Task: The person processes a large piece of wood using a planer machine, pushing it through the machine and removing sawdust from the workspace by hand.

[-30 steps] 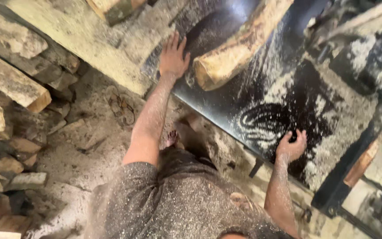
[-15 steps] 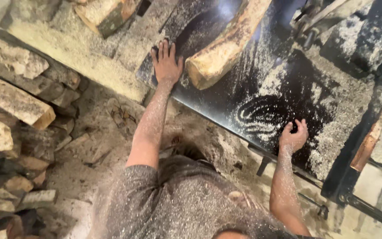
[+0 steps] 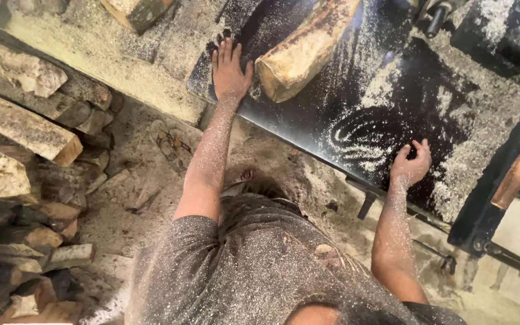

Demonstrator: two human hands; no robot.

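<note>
Left hand lies flat and open beside a log running diagonally up-right across the dusty black tabletop; right hand, fingers curled, holds nothing.

Reaching far forward with the left arm, nearly straight from shoulder to wrist, forearm dusted all over with pale specks. Lying flat, palm down, with the left hand, fingers stretched out together and pointing away from the body, thumb spread to the side. Bending the right arm at the elbow, forearm rising short and steep toward the wrist. Curling the right hand loosely, fingers half bent and slightly apart, fingertips turning downward, gripping nothing. Keeping both hands well apart, the left much farther out than the right. Leaning the torso and shoulders forward between the two arms.
</note>
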